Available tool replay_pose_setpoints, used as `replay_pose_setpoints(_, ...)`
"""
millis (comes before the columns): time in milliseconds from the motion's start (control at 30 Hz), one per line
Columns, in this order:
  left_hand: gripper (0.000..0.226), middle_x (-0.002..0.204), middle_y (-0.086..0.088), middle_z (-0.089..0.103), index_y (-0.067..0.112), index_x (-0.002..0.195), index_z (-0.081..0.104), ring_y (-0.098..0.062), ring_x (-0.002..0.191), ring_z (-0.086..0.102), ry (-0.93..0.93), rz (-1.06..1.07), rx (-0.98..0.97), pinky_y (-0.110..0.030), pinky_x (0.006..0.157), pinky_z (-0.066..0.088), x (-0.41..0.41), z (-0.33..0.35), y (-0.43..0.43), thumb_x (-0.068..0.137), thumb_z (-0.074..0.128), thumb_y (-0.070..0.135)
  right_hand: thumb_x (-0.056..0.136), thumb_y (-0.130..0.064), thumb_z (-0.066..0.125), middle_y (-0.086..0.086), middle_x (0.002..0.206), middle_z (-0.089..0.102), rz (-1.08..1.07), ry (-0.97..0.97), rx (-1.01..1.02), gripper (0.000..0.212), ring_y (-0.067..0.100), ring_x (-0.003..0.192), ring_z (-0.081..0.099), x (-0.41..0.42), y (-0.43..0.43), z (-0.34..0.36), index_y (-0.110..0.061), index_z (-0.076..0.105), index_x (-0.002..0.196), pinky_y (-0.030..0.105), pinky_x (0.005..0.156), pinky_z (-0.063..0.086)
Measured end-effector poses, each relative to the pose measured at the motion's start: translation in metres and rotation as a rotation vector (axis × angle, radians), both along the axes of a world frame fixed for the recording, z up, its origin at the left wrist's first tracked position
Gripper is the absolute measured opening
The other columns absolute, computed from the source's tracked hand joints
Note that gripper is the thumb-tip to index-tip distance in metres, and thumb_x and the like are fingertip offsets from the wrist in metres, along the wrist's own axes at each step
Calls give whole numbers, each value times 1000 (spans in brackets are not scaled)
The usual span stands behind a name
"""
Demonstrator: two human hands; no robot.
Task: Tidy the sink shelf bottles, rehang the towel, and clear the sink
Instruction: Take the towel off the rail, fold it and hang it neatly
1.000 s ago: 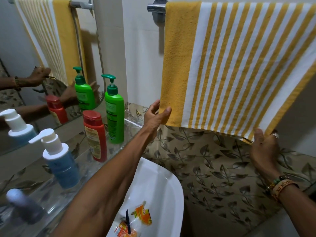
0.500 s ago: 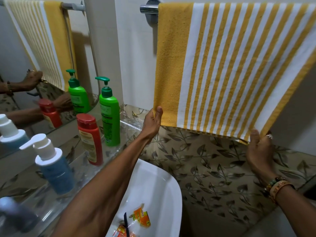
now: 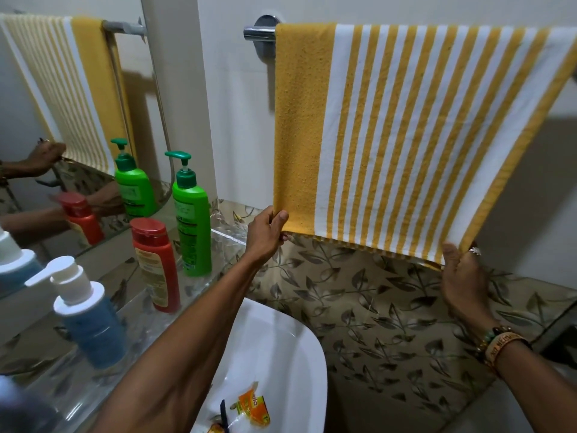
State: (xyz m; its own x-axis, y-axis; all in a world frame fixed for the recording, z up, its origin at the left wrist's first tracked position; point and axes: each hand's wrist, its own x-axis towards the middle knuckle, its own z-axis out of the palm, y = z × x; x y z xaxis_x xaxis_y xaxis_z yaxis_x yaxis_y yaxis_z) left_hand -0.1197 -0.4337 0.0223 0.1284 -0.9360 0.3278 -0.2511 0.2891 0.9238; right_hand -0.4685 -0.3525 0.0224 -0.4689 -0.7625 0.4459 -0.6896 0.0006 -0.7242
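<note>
Head: both hands [image 3: 265,232] [image 3: 462,276] at towel [image 3: 406,135] hem.

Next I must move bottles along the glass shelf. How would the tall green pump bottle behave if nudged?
The green pump bottle looks tall and narrow-based, so a high push would probably tip it. The glass shelf looks smooth, so a low push likely slides it.

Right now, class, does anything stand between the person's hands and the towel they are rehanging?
Nothing visible does. The left hand pinches the towel at its lower left corner; the right hand grips its lower right corner.
</note>
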Motion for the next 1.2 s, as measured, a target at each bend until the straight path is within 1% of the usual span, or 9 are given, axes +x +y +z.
replay_pose_setpoints(100,37,71,-2,56,7,85,55,-11,54,66,-49,42,9,-50,66,58,-1,2,0,100,52,41,101,-52,35,12,78,55,17,9,17,46,31,68,53,0,2,2,-9,47,92,37,57,40)
replay_pose_setpoints(267,47,79,-12,60,0,94,53,-9,59,68,-3,30,2,-54,68,57,-3,1,5,99,50,47,101,-51,36,12,74,55,33,-15,11,43,31,65,54,2,9,7,-11,45,89,37,56,39)
replay_pose_setpoints(400,48,85,-14,64,9,90,51,-25,77,69,-99,139,-66,-53,70,54,-5,-11,12,99,43,55,101,-52,38,4,74,54,40,-10,-5,40,25,67,54,-1,12,6,-14,46,90,31,53,33)
replay_pose_setpoints(633,43,122,-3,56,20,134,43,-20,102,60,-177,304,-173,-49,82,55,-13,-15,16,101,43,49,100,-56,39,-1,75,54,40,-13,-73,33,20,68,54,-3,15,2,-27,44,85,29,54,32)
replay_pose_setpoints(733,57,136,-8,42,18,146,32,-23,119,49,-256,364,-241,-39,93,49,-17,-12,19,99,47,47,98,-58,40,0,82,57,11,-22,-128,40,26,72,58,-4,13,1,-19,49,101,29,55,35)
replay_pose_setpoints(833,73,149,-16,30,10,151,26,-27,138,29,-425,471,-358,-37,112,26,-21,-5,23,94,48,51,99,-51,48,15,120,56,-23,-75,-260,55,35,106,57,-1,12,3,-10,42,135,46,82,49)
replay_pose_setpoints(1000,83,164,-11,7,12,156,13,-28,152,3,-730,417,-477,-45,120,4,-30,2,24,94,37,61,98,-44,52,18,153,24,-66,295,-581,60,39,139,31,8,11,13,-9,33,143,56,109,33)
replay_pose_setpoints(1133,82,166,-9,-3,12,158,7,-32,153,-3,-899,380,-578,-47,123,-1,-38,8,22,98,30,63,102,-60,34,29,125,49,30,567,-485,71,46,114,49,20,-8,26,6,54,116,57,103,35)
replay_pose_setpoints(1200,81,166,-9,-3,12,158,6,-33,153,-3,-984,387,-590,-49,123,0,-41,12,22,99,30,62,102,-60,32,24,128,51,117,647,-548,66,45,118,51,28,-13,34,1,53,116,59,111,31)
